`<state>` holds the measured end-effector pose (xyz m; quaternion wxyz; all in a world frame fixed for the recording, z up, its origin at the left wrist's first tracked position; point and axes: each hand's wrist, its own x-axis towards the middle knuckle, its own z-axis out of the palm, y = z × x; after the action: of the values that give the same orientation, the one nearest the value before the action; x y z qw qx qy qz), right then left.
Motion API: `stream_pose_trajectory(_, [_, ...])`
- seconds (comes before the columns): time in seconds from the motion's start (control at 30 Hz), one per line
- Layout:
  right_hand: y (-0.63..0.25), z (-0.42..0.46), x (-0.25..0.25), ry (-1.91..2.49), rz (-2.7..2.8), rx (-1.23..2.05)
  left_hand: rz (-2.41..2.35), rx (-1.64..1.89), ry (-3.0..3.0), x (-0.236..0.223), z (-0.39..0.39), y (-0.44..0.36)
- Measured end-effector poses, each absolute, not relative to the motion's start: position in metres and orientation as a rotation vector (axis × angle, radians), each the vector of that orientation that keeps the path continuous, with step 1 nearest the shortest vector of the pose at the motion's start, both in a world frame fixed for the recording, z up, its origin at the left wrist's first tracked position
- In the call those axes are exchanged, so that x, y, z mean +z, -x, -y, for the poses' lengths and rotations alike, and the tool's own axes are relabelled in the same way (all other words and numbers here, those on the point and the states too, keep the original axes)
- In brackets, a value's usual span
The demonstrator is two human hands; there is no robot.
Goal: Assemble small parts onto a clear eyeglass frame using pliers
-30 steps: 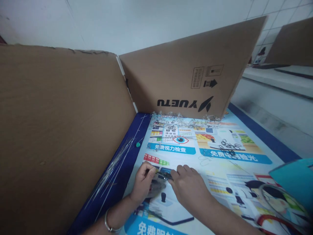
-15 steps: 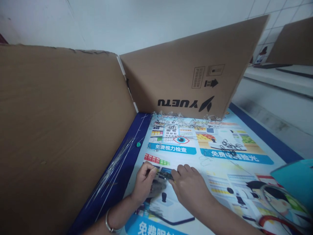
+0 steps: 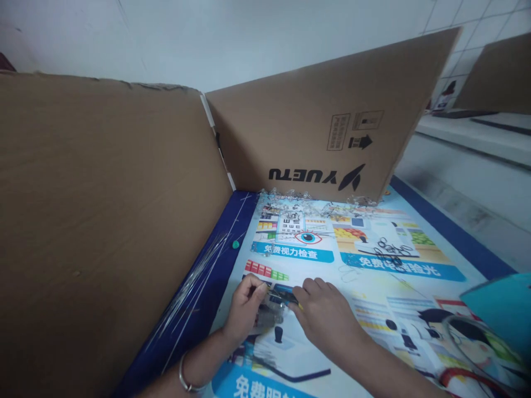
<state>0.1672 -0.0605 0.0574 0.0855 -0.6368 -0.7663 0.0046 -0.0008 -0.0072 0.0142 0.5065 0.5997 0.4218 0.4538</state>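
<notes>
My left hand [image 3: 244, 307], with a bangle on its wrist, pinches a thin wire [image 3: 270, 292] between thumb and forefinger. Facing it across a small gap, my right hand [image 3: 326, 312] is closed around pliers [image 3: 289, 297] with dark jaws and a bit of yellow at the grip. The jaws point left and meet the wire. A small shiny piece hangs just under them, too blurred to name. Both hands are over the printed sheet [image 3: 340, 287]. The pliers' handles are mostly hidden in my right palm.
Straight wires [image 3: 191, 282] lie along the left blue border. Bent dark wire loops [image 3: 392, 251] sit at the right. Clear small pieces [image 3: 290, 202] line the foot of the cardboard panel [image 3: 307, 121]. A second cardboard panel [image 3: 95, 210] stands left. A teal object [image 3: 500, 304] is at the right edge.
The right hand and pliers have shifted very slightly to the right, and the jaws have turned a little. My left hand stays almost in place, still pinching the wire.
</notes>
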Motion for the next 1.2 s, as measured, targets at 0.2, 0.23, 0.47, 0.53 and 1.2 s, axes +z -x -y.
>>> stream_pose_trajectory(0.2, [-0.182,0.046,0.040,1.827,2.084,0.494,-1.018,1.089,-1.271,0.009,0.000,0.002])
stream_pose_trajectory(0.23, [-0.182,0.043,0.036,1.808,2.005,0.611,-1.022,1.094,-1.255,0.008,-0.001,0.002])
stream_pose_trajectory(0.47, [-0.171,0.041,0.021,1.562,1.589,0.997,-1.000,1.123,-1.117,0.006,0.000,0.001])
stream_pose_trajectory(0.53, [-0.169,0.043,0.020,1.546,1.561,1.027,-0.989,1.117,-1.072,0.007,0.003,0.000])
stream_pose_trajectory(1.2, [-0.162,0.046,0.016,1.416,1.403,1.138,-0.990,1.032,-0.912,0.013,0.017,-0.006])
